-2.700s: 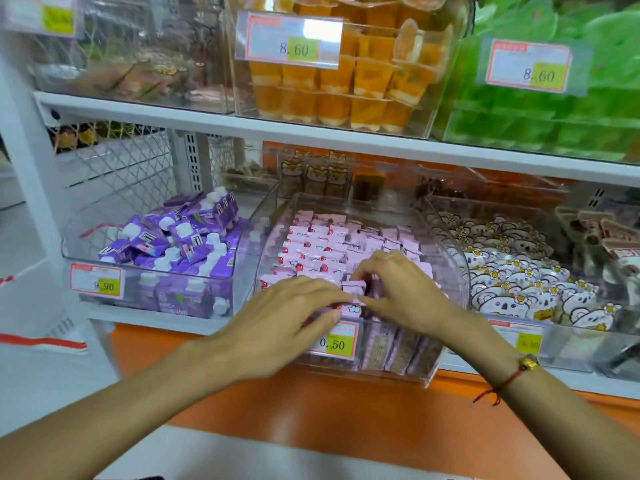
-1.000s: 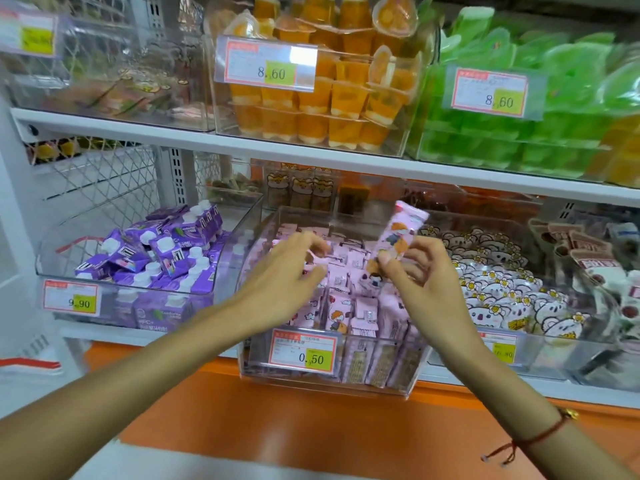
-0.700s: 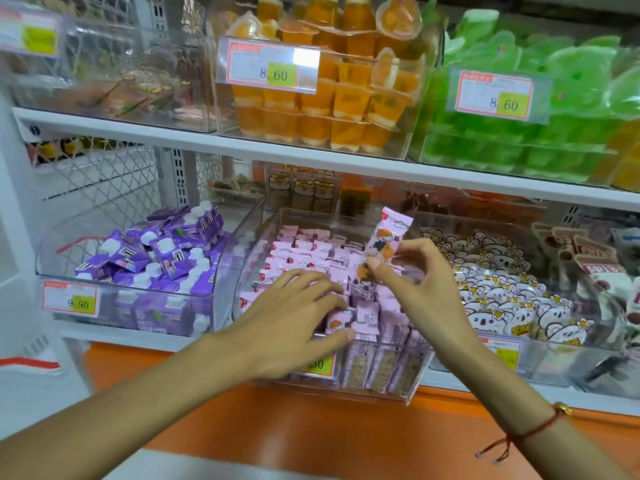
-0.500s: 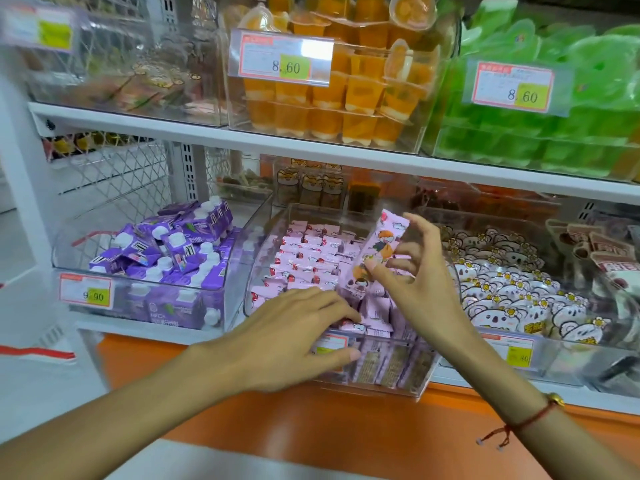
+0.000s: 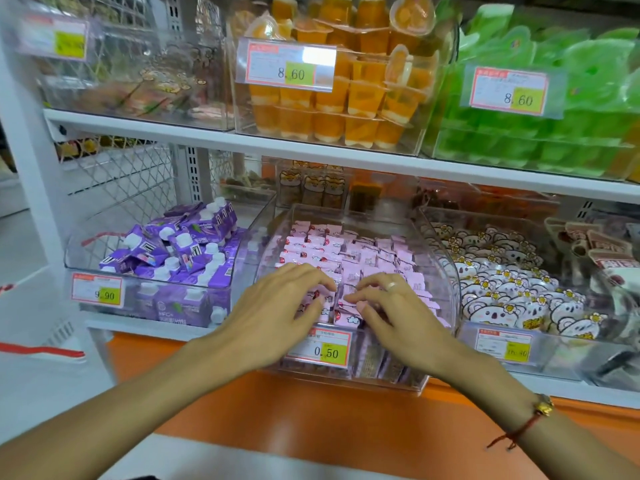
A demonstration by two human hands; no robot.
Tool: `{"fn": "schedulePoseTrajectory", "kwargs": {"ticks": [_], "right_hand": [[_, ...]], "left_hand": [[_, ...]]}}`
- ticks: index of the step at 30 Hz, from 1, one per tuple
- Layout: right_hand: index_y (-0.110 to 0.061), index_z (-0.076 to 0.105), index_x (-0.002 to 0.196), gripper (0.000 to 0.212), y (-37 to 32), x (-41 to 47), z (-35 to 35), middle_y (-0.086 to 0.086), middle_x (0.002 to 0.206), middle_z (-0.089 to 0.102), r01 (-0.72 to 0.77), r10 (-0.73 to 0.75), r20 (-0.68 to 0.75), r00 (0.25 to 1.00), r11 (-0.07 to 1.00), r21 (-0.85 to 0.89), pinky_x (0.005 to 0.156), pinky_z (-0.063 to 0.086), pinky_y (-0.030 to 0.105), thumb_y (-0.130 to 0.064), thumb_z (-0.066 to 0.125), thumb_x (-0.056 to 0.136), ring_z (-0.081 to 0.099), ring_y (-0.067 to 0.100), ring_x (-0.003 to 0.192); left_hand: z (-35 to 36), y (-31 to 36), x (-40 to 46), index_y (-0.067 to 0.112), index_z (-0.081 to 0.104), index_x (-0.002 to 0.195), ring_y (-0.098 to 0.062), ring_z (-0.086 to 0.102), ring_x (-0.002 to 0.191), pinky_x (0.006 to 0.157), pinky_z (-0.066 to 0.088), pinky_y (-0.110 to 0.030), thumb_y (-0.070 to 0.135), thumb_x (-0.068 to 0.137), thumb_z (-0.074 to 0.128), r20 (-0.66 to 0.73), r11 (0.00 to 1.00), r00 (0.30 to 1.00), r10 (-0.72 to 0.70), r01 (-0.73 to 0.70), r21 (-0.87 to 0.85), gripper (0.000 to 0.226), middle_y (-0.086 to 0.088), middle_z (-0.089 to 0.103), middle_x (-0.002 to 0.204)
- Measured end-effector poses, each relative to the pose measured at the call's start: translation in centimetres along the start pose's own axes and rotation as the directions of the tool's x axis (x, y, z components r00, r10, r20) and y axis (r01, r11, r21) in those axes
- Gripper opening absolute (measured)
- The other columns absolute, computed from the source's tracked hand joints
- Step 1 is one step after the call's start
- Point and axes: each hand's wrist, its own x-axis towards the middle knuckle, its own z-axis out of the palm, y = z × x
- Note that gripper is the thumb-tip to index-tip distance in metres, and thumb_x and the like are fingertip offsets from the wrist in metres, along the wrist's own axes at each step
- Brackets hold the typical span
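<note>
Down from mid-air, the right hand (image 5: 391,310) meets the left hand (image 5: 277,303) over pink packets (image 5: 346,251) in the middle bin (image 5: 446,271).
Bent fingertips rest on the front rows, likely squaring them upright; whether either hand pinches one, I cannot tell.

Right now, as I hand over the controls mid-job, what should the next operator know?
Left hand: bent fingertips on the front pink packets, nothing lifted; whether it pinches or only presses is unclear.
Right hand: the same, close beside it.
The packets all lie in the middle clear bin, behind the 0.50 price tag.
Done: the back rows stand in tidy lines.
Left: probably the front rows under the hands, which look uneven.
</note>
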Motion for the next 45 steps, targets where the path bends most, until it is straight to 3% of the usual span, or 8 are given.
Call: {"fn": "schedulePoseTrajectory", "kwargs": {"ticks": [7,15,23,28,32,36,41,45], "right_hand": [[-0.026,0.065,0.115,0.029,0.5,0.9,-1.3,-0.022,0.085,0.055,-0.091,0.09,0.014,0.996,0.983,0.16,0.072,0.038,0.017,-0.015,0.049,0.094,0.05,-0.003,0.079],[-0.025,0.073,0.096,0.019,1.8,5.7,-2.0,-0.003,0.099,0.063,-0.202,0.213,0.141,0.967,0.976,-0.085,0.083,0.046,0.03,-0.034,0.07,0.08,0.055,0.014,0.097],[-0.012,0.077,0.081,0.007,1.8,7.0,-1.8,-0.016,0.064,0.059,-0.237,0.188,0.263,0.946,0.956,0.17,0.056,0.036,0.003,-0.017,0.076,0.077,0.053,-0.013,0.059],[-0.01,0.065,0.087,0.013,1.0,6.1,-1.0,0.002,0.089,0.064,-0.219,0.235,-0.075,0.969,0.96,0.175,0.075,0.046,0.03,-0.014,0.054,0.091,0.058,0.015,0.083],[-0.013,0.057,0.091,0.007,-0.2,4.9,-2.5,-0.012,0.081,0.058,-0.08,0.317,-0.499,0.806,0.895,0.439,0.063,0.042,0.01,-0.016,0.051,0.095,0.054,-0.004,0.072],[-0.013,0.056,0.091,0.009,-0.9,3.9,-3.7,0.0,0.082,0.062,-0.048,0.594,-0.458,0.662,0.643,0.765,0.064,0.05,0.015,-0.015,0.05,0.096,0.059,0.003,0.071],[-0.004,0.06,0.097,0.015,-1.7,2.7,-3.4,0.008,0.093,0.068,-0.167,0.69,0.025,0.724,0.14,0.976,0.066,0.054,0.013,-0.011,0.047,0.098,0.065,0.011,0.081],[0.002,0.063,0.101,0.018,-2.4,2.5,-3.5,0.004,0.084,0.071,-0.161,0.632,0.129,0.764,-0.008,0.987,0.068,0.055,0.015,-0.009,0.05,0.096,0.068,0.01,0.081]], "left_hand": [[1.3,0.0,1.4,0.032,0.052,0.129,-0.002,0.043,0.116,0.096,0.032,-0.021,0.037,0.1,0.035,0.088,0.993,0.991,0.096,-0.101,0.054,0.034,0.018,0.054,0.126],[1.6,-0.9,3.2,0.038,0.056,0.119,0.0,0.041,0.104,0.086,0.035,-0.02,0.059,0.091,0.038,0.164,0.997,0.984,0.072,-0.075,0.012,0.04,0.02,0.053,0.11],[0.9,-1.5,2.5,0.039,0.051,0.125,0.0,0.041,0.117,0.097,0.039,-0.029,0.06,0.091,0.038,0.195,0.998,0.979,0.059,-0.063,0.015,0.042,0.022,0.05,0.122],[1.3,-1.3,1.8,0.037,0.047,0.129,0.0,0.039,0.117,0.09,0.034,-0.021,0.056,0.094,0.036,0.16,0.998,0.986,0.045,-0.052,0.039,0.042,0.024,0.046,0.128],[1.0,-1.1,1.8,0.034,0.049,0.129,-0.002,0.043,0.117,0.094,0.036,-0.025,0.051,0.095,0.037,0.161,0.999,0.986,0.047,-0.047,0.0,0.04,0.02,0.05,0.127],[0.4,-0.8,2.1,0.038,0.051,0.12,0.008,0.052,0.096,0.083,0.045,-0.025,0.04,0.095,0.047,-0.026,0.956,0.993,-0.111,0.1,-0.277,0.026,0.023,0.055,0.11],[-0.2,-0.2,2.0,0.038,0.041,0.125,0.009,0.044,0.114,0.086,0.034,-0.003,0.019,0.078,0.073,-0.156,0.91,0.987,-0.046,-0.023,-0.414,0.061,0.022,0.042,0.124],[-0.5,0.0,2.1,0.033,0.057,0.116,0.003,0.05,0.11,0.087,0.04,-0.011,0.015,0.08,0.073,-0.237,0.919,0.972,0.005,-0.097,-0.382,0.043,0.023,0.054,0.118]]}}
